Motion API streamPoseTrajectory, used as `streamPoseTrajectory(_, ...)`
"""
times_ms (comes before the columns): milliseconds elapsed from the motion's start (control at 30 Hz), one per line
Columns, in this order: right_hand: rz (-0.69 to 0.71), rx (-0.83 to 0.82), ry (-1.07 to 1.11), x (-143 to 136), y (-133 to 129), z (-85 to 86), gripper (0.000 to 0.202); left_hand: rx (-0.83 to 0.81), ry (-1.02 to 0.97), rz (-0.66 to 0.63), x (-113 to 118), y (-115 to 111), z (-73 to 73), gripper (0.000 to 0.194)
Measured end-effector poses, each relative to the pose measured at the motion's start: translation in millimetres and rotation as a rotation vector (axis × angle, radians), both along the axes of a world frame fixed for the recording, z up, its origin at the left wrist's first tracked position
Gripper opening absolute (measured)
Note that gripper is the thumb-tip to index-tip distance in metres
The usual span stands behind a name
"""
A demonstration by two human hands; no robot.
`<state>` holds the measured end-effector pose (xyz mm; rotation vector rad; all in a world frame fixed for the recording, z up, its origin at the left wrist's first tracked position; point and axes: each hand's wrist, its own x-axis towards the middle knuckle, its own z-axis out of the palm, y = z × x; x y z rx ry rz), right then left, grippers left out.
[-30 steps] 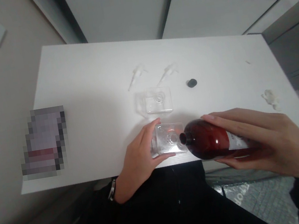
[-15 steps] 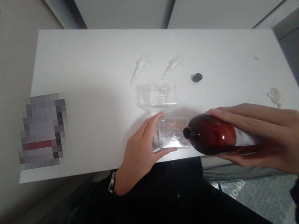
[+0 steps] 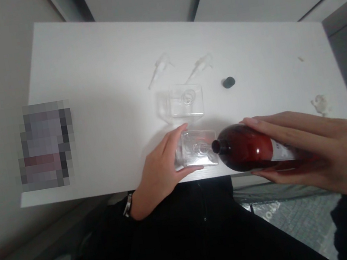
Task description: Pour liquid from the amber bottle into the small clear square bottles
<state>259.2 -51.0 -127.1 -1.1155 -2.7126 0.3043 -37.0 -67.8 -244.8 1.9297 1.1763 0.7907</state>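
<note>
One clear bottle (image 3: 198, 137) is gripped by your left hand (image 3: 163, 162) along the desk (image 3: 95, 177) edge, your right hand (image 3: 317, 144) clasping an amber bottle (image 3: 245, 147), apparently pouring: tilt steadily.

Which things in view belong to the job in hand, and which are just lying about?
Job, likely:
brown bottle, in the right hand
near clear bottle, in the left hand
far clear bottle
left pump, right pump
dark cap

Lying about, apparently:
crumpled scrap
small bit
pixelated item, unidentifiable
</note>
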Motion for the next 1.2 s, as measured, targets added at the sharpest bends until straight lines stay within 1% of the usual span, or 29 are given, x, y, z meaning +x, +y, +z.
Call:
streamPoseTrajectory(167,0.003,-0.013,0.013,0.7,1.1,-0.5,0.073,0.008,0.010,-0.001,0.6,0.8,-0.2,0.094)
streamPoseTrajectory(567,-0.012,-0.007,0.018,-0.6,1.8,2.4,0.071,-0.002,0.010,-0.009,0.0,0.8,1.9,0.092)
streamPoseTrajectory(833,-0.014,-0.002,0.005,-1.0,1.3,0.1,0.071,-0.023,0.005,0.002,0.5,0.1,1.2,0.092)
streamPoseTrajectory(933,-0.015,-0.011,0.011,-0.7,1.7,1.7,0.071,-0.024,-0.002,-0.002,0.6,0.3,1.1,0.091)
streamPoseTrajectory(1100,0.005,-0.025,0.001,0.1,1.6,6.3,0.077,-0.027,-0.022,-0.004,1.1,0.3,1.8,0.089)
streamPoseTrajectory(1200,-0.004,-0.028,-0.004,-1.3,1.3,6.6,0.077,-0.033,-0.022,-0.004,1.0,0.1,2.1,0.090)
